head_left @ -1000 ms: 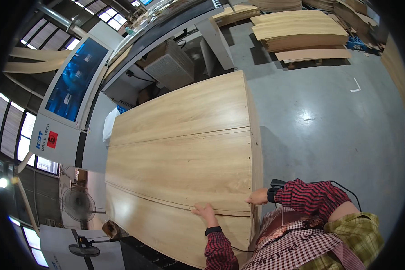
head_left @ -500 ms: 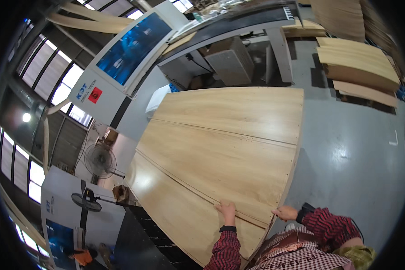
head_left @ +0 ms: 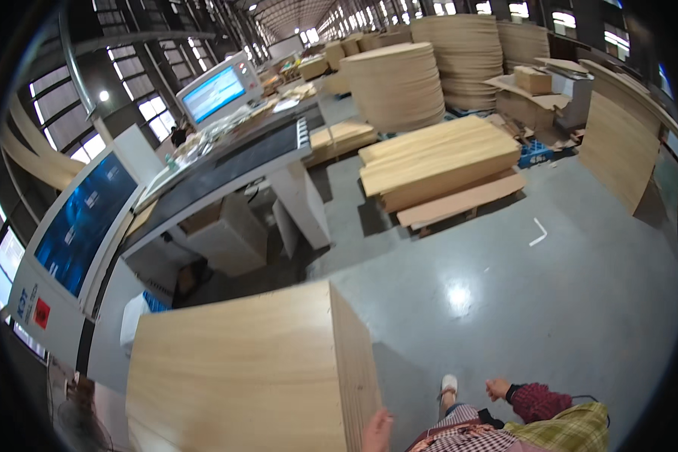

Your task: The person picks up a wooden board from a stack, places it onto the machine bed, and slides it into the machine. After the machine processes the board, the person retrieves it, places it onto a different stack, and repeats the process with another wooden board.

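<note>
A tall stack of pale wood-grain boards (head_left: pixel 237 361) fills the lower left, its layered side facing right. My left hand (head_left: pixel 377 431) is at the lower edge of the view beside that layered side, with fingers extended; whether it touches the boards I cannot tell. To the right, over the grey floor, my right hand (head_left: pixel 497 389) is held away from the stack with its fingers curled in. Its palm is hidden, so anything inside does not show.
A machine with a dark blue panel (head_left: pixel 87 222) stands left, joined to a long black-topped table (head_left: pixel 226 169). Ahead lies a low stack of boards (head_left: pixel 444 154). Round board stacks (head_left: pixel 395 87), a blue pallet (head_left: pixel 535 153) and a leaning panel (head_left: pixel 618 151) stand farther off.
My view has swung right and up toward the hall. Both hands have left the board top: the left is now by the stack's side, the right is out over the floor.
</note>
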Action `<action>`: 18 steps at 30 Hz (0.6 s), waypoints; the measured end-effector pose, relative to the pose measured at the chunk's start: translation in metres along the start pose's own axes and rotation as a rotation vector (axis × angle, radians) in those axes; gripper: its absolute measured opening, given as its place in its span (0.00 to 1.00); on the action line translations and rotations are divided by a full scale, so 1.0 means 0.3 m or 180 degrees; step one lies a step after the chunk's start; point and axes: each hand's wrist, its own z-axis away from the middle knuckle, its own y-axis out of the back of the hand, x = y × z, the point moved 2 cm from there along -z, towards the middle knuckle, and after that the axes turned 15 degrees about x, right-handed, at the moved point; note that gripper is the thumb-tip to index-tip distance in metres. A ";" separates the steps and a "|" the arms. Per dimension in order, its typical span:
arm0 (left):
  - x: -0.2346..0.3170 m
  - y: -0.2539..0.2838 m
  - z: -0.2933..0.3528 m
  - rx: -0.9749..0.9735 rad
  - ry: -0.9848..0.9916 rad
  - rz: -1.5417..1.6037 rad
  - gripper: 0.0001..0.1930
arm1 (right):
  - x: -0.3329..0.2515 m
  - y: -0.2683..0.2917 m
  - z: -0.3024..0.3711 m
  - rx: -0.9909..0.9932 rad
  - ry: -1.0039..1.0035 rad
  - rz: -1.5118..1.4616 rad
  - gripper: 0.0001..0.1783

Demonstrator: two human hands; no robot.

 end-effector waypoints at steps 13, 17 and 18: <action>-0.729 -0.478 -0.821 -0.1086 0.2295 -0.0911 0.14 | -0.332 0.171 -0.434 -0.0013 -0.0046 -0.0728 0.18; -0.481 -0.518 -0.859 -0.0519 0.2727 -0.0239 0.17 | -0.441 0.219 -0.495 -0.0135 -0.0228 -0.0683 0.17; -0.510 -0.564 -0.869 -0.0615 0.2800 -0.0266 0.15 | -0.493 0.229 -0.542 -0.0214 -0.0352 -0.0554 0.17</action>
